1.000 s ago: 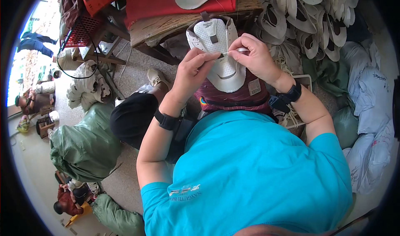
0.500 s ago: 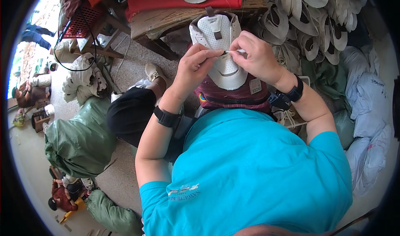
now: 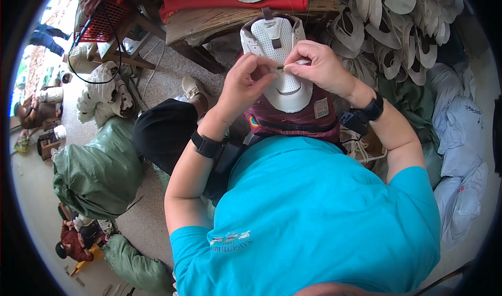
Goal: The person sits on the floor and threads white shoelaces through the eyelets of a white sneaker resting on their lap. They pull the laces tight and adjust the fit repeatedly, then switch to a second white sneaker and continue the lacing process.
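Observation:
A white mesh shoe upper (image 3: 286, 84) with a brown heel loop lies across my lap, on a maroon striped cloth. My left hand (image 3: 248, 82) is over its left side, index finger stretched toward the middle and thumb apart from it. My right hand (image 3: 320, 68) is closed in a pinch above the upper's right side. A bit of white strand (image 3: 302, 62) shows between its fingers; whether it is lace or thread I cannot tell. A small dark spot lies between the fingertips of both hands.
A wooden bench (image 3: 209, 27) with red cloth (image 3: 235, 1) and another pale upper stands ahead. Bundles of pale uppers (image 3: 397, 29) hang at the far right. White sacks (image 3: 460, 139) are at the right, a green sack (image 3: 99, 168) at the left. Other people sit farther left.
My left thumb and index finger have come apart from their pinch near the upper's middle. My right hand stays pinched in nearly the same place.

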Motion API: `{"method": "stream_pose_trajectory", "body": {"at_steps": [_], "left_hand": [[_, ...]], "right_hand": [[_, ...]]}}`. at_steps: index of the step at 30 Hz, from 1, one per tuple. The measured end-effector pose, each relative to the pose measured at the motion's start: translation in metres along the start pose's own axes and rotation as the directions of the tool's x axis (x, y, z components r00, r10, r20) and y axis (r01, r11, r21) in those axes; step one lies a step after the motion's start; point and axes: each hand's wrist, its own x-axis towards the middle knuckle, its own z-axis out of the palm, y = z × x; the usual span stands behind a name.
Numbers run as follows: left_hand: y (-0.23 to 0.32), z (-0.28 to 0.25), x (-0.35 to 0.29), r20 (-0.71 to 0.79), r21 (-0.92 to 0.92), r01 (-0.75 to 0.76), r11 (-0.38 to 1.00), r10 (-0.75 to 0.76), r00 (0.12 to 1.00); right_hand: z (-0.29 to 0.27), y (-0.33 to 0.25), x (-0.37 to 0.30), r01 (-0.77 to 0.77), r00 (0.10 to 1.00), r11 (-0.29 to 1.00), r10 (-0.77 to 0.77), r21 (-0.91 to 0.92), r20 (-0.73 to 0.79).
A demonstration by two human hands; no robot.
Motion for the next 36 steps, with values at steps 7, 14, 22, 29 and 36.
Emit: {"method": "stream_pose_trajectory", "body": {"at_steps": [7,14,22,29,36], "left_hand": [[0.005,0.009,-0.003,-0.079,0.105,-0.012,0.994,0.02,0.997],[0.0,0.013,-0.008,-0.156,0.119,0.012,0.993,0.007,0.988],[0.007,0.014,0.0,-0.15,0.313,-0.086,0.946,0.139,0.979],[0.0,-0.084,-0.017,-0.432,0.755,0.078,0.651,0.403,0.807],[-0.008,-0.287,-0.123,-0.893,-0.447,-0.32,0.836,-0.395,0.214]], "right_hand": [[0.004,0.001,-0.009,-0.048,0.991,0.998,0.044,-0.033,-0.127],[0.003,-0.009,0.003,-0.026,1.0,1.0,0.026,-0.018,0.004],[-0.002,-0.001,0.005,-0.045,0.995,0.998,0.041,0.049,0.089],[-0.013,0.003,-0.005,-0.172,0.983,0.975,0.16,0.142,0.088],[-0.033,0.012,-0.024,-0.438,0.889,0.861,0.37,0.259,0.271]]}}
